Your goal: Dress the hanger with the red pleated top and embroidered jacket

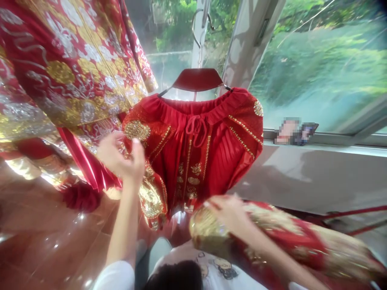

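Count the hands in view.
2: the left hand, raised in front of the red top; the right hand, on the gold-and-red fabric, lower right. No others show.

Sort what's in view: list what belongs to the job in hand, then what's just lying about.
Apparently in the job:
- red drawstring garment, near the left hand
- hanger bearing it
- gold-and-red cloth, under the right hand

Apparently just around:
- embroidered red garments, hanging at left
- two small flat items on the windowsill
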Demonstrator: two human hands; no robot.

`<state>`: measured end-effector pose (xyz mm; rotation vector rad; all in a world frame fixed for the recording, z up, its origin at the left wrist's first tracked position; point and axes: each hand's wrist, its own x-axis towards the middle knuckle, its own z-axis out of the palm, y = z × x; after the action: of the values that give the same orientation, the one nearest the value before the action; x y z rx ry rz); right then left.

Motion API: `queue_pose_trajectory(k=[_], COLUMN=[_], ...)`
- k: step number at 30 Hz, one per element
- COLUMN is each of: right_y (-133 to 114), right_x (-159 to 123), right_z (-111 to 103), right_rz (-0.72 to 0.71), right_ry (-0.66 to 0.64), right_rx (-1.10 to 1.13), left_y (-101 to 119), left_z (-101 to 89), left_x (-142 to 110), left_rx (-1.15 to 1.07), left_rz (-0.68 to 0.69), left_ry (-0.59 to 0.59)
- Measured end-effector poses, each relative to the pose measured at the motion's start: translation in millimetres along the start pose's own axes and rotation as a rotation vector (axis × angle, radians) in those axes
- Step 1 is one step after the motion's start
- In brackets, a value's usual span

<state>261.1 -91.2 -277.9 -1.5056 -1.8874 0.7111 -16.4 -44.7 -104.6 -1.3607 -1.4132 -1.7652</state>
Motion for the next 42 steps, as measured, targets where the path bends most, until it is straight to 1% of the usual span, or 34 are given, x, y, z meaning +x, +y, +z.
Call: queue_pose_trajectory(k=[1, 2, 3, 5, 6, 7, 9, 11, 13, 15, 17, 19, 21, 22, 24, 26, 27, 28, 30, 31, 32, 33, 35, 38, 40, 42], right_y=[-1, -1, 1, 11, 18, 26, 41, 54, 64, 68, 64, 51, 27, 12, -21, -53, -66, -78, -94, -99, -102, -103, -103, -101, -97, -93], right_x=[-3, -4, -5, -1, 1, 4, 6, 1, -9, -21, -27, -22, -5, 7, 33, 57, 66, 73, 80, 80, 78, 75, 65, 50, 45, 43], right_z=[27, 54, 79, 120, 134, 145, 158, 162, 162, 160, 155, 148, 134, 123, 94, 57, 37, 18, -16, -28, -37, -43, -46, -38, -32, -28], right_rz=[-0.025, -0.041, -0.044, -0.004, 0.023, 0.055, 0.122, 0.181, 0.229, 0.265, 0.285, 0.275, 0.223, 0.185, 0.101, 0.042, -0.001, -0.068, -0.174, -0.209, -0.229, -0.238, -0.249, -0.259, -0.248, -0.217], right_ry=[-0.186, -0.356, -0.477, -0.555, -0.565, -0.575, -0.596, -0.636, -0.681, -0.714, -0.729, -0.715, -0.646, -0.589, -0.459, -0.309, -0.201, -0.035, 0.219, 0.298, 0.331, 0.333, 0.281, 0.174, 0.121, 0.085], right_rx=[-0.100, -0.187, -0.244, -0.265, -0.272, -0.290, -0.335, -0.384, -0.435, -0.485, -0.522, -0.531, -0.500, -0.472, -0.401, -0.339, -0.281, -0.170, -0.009, 0.043, 0.066, 0.076, 0.090, 0.137, 0.154, 0.151], left_y=[10, 20, 29, 44, 49, 53, 57, 56, 50, 41, 30, 20, 11, 7, 3, 2, 2, 3, 5, 5, 5, 4, 1, -10, -23, -38], left_z=[6.0, 13.5, 21.6, 36.7, 42.8, 47.7, 56.1, 65.7, 78.0, 91.4, 102.8, 110.1, 113.0, 113.1, 110.7, 105.3, 101.4, 96.9, 85.9, 79.8, 73.5, 67.1, 54.7, 38.1, 28.6, 19.3], left_x=[-11, -23, -34, -54, -61, -66, -72, -73, -72, -71, -70, -68, -65, -63, -61, -60, -61, -61, -63, -63, -62, -60, -57, -63, -81, -111], left_rx=[0.046, 0.094, 0.139, 0.198, 0.200, 0.185, 0.132, 0.119, 0.167, 0.201, 0.185, 0.175, 0.207, 0.228, 0.266, 0.310, 0.345, 0.379, 0.419, 0.430, 0.442, 0.461, 0.530, 0.642, 0.660, 0.628], left_rz=[0.049, 0.103, 0.146, 0.172, 0.174, 0.170, 0.143, 0.065, -0.038, -0.098, -0.104, -0.098, -0.119, -0.128, -0.120, -0.092, -0.088, -0.091, -0.099, -0.096, -0.085, -0.070, -0.042, -0.042, -0.101, -0.182], left_ry=[-0.066, -0.175, -0.268, -0.343, -0.353, -0.365, -0.420, -0.492, -0.542, -0.577, -0.613, -0.661, -0.718, -0.745, -0.789, -0.807, -0.806, -0.803, -0.800, -0.806, -0.818, -0.831, -0.848, -0.879, -0.952, -1.043])
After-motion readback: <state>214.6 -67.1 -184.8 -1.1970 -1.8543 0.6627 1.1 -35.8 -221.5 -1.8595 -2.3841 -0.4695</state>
